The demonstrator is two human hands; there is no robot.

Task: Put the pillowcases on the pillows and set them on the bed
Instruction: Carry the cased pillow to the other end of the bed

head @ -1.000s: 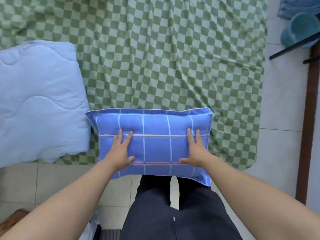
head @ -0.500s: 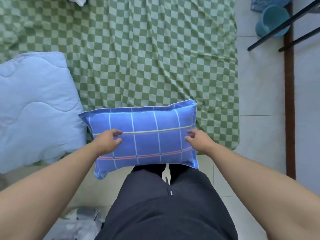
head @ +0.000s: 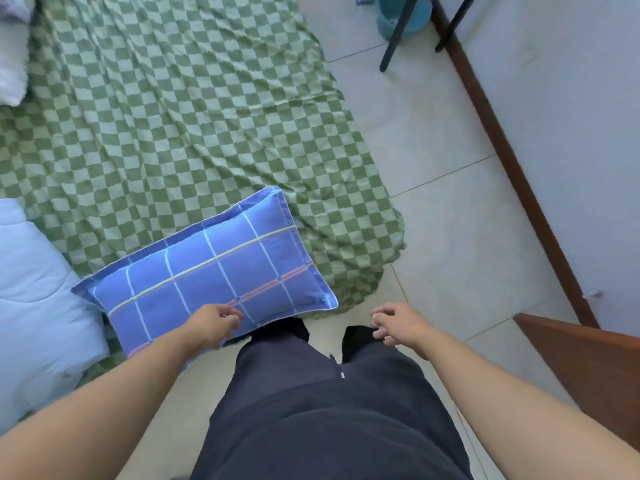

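Just beyond the hands, the cased pillow (head: 207,271) is now left released on the bed (head: 166,116) edge, left hand (head: 211,323) and right hand (head: 398,323) withdrawn, loosely curled, empty; placement judged done.

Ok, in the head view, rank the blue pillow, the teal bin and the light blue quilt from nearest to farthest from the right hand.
From the right hand, which holds nothing:
1. Blue pillow, just to its left on the bed's edge.
2. Light blue quilt, far left, beyond the pillow.
3. Teal bin, at the top of the view, on the floor behind dark legs.
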